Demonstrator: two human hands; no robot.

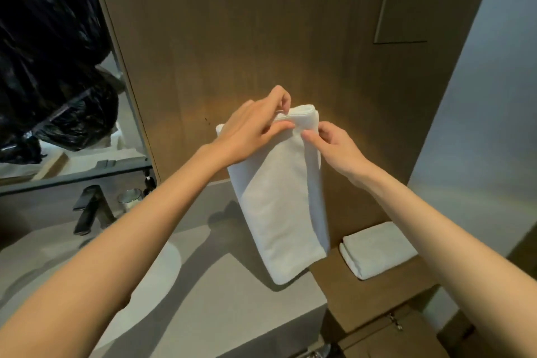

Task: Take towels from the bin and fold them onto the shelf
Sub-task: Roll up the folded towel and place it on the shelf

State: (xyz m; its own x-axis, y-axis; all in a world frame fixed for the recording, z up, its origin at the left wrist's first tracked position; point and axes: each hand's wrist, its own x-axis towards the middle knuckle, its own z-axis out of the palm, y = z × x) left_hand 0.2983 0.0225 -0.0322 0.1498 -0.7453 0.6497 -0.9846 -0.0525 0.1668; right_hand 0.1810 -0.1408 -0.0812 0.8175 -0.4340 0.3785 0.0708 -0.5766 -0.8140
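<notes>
Left hand (250, 131) hides towel (279, 206) upper-left corner; faucet (90, 209) partly behind forearm; mirror (58, 67) cut off left.

We see a white towel (283, 206) hanging upright in the middle of the scene, folded lengthwise into a long narrow panel. Its top edge is doubled over into a thick rolled fold, and its lower end hangs free with a rounded corner in front of the wood wall. The cloth looks plush and smooth, with one diagonal crease running down its left half. To the right and lower, a second white towel (377, 251) lies flat on a wooden shelf (386, 302), folded into a neat rectangle with its layered edge facing left and near. The two towels are apart.
</notes>
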